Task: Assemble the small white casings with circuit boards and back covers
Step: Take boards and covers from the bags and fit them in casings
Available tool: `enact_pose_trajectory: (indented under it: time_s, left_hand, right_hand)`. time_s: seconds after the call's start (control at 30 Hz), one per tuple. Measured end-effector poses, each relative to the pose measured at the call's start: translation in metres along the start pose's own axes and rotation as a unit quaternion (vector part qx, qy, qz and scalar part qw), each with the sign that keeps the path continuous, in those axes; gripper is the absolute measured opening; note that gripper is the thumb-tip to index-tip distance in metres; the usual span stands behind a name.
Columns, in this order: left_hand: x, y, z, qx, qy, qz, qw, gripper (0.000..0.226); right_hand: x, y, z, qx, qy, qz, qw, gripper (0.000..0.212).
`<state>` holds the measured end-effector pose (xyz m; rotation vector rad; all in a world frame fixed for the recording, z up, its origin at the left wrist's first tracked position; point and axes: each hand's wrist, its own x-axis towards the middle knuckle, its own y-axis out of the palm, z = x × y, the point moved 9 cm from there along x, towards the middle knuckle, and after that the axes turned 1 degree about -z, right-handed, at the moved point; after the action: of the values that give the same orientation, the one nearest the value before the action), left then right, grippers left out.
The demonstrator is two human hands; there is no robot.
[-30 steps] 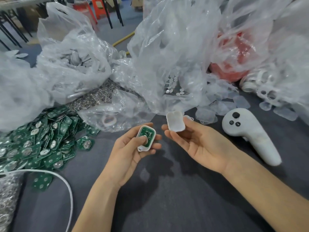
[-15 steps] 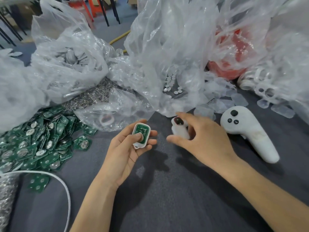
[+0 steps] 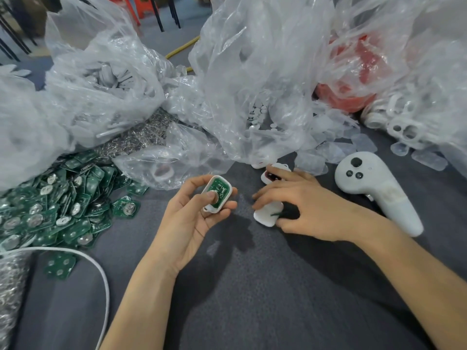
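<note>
The thumb [image 3: 211,197] of the left hand [image 3: 192,221] presses on the round metal contact in the middle of a green circuit board [image 3: 219,188]. The board sits inside a small white casing [image 3: 212,210]. The other fingers of this hand are curled behind the casing and hold it with the open side up, a little above the dark grey table [image 3: 252,299].

The fingers of the right hand [image 3: 313,208] are bent down over a white back cover [image 3: 265,216], which lies on the table just to the right of the left hand. They seem to pinch its edges, but the hand hides most of the cover. The index finger reaches farther out, to a second small casing [image 3: 268,176] with a dark red inside.

To the right of this hand lies a white game controller [image 3: 379,198]. To the left is a big pile of green circuit boards [image 3: 50,208], and nearer lies a white cable [image 3: 102,271]. On the far side stand crumpled clear plastic bags [image 3: 252,72]. One of them holds small white discs [image 3: 257,114], and there is a heap of small metal parts [image 3: 141,137] between the bags. Some clear plastic covers [image 3: 328,152] lie at the far right.
</note>
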<state>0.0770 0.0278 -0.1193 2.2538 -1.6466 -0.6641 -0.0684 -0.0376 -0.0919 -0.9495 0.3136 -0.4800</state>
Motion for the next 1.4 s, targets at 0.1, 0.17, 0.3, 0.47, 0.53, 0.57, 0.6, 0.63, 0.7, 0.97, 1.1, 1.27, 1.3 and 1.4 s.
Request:
enact_pose_trajectory:
  time_s: [0.1, 0.17, 0.3, 0.47, 0.53, 0.57, 0.6, 0.63, 0.7, 0.97, 1.1, 1.27, 1.3, 1.4]
  left_hand:
    - [0.001, -0.001, 0.000, -0.006, 0.000, -0.007, 1.000, 0.031]
    - [0.002, -0.001, 0.000, -0.012, -0.001, -0.011, 1.000, 0.031]
    - [0.000, -0.001, 0.000, -0.019, -0.002, -0.014, 1.000, 0.030]
    - [0.000, 0.000, 0.000, -0.026, -0.007, -0.015, 1.000, 0.029]
    - [0.000, 0.000, 0.000, -0.024, -0.007, -0.016, 1.000, 0.029]
    - [0.000, 0.000, 0.000, -0.022, -0.007, -0.016, 1.000, 0.029]
    - [0.000, 0.000, 0.000, -0.022, -0.007, -0.017, 1.000, 0.029]
    - [0.000, 0.000, 0.001, -0.021, -0.008, -0.016, 1.000, 0.029]
    - [0.000, 0.000, 0.001, -0.022, -0.009, -0.018, 1.000, 0.028]
    - [0.000, 0.002, 0.003, -0.027, -0.023, 0.014, 0.999, 0.033]
    - [-0.001, 0.006, 0.003, -0.021, -0.027, 0.053, 0.998, 0.038]
    - [-0.007, 0.018, 0.013, 0.010, -0.082, 0.127, 0.989, 0.048]
    - [-0.009, 0.022, 0.015, 0.015, -0.094, 0.146, 0.985, 0.049]
    - [-0.016, 0.031, 0.020, 0.022, -0.119, 0.195, 0.973, 0.047]
  right_hand:
    - [-0.001, -0.006, -0.001, -0.007, 0.011, -0.027, 1.000, 0.040]
    - [-0.001, -0.010, -0.001, -0.019, 0.022, -0.047, 0.998, 0.042]
    - [-0.003, -0.021, -0.005, -0.049, 0.068, -0.111, 0.990, 0.035]
    - [-0.010, -0.040, -0.013, -0.016, 0.105, -0.155, 0.982, 0.022]
    - [-0.010, -0.034, -0.010, 0.005, 0.078, -0.087, 0.993, 0.031]
    - [-0.010, -0.027, -0.006, 0.016, 0.061, -0.033, 0.997, 0.046]
    - [-0.011, -0.019, -0.004, 0.015, 0.049, 0.016, 0.999, 0.059]
    - [-0.012, -0.012, 0.000, -0.002, 0.035, 0.052, 0.998, 0.067]
    - [-0.013, -0.002, 0.005, -0.044, 0.003, 0.083, 0.996, 0.072]
    - [-0.008, -0.002, 0.004, -0.060, 0.022, 0.037, 0.997, 0.039]
    - [-0.006, -0.016, 0.005, -0.034, 0.016, -0.035, 0.999, 0.035]
    - [-0.017, -0.054, 0.016, 0.050, -0.021, -0.177, 0.983, 0.036]
    - [-0.017, -0.054, 0.023, 0.054, -0.040, -0.182, 0.981, 0.036]
    - [-0.014, -0.040, 0.036, 0.053, -0.073, -0.153, 0.984, 0.038]
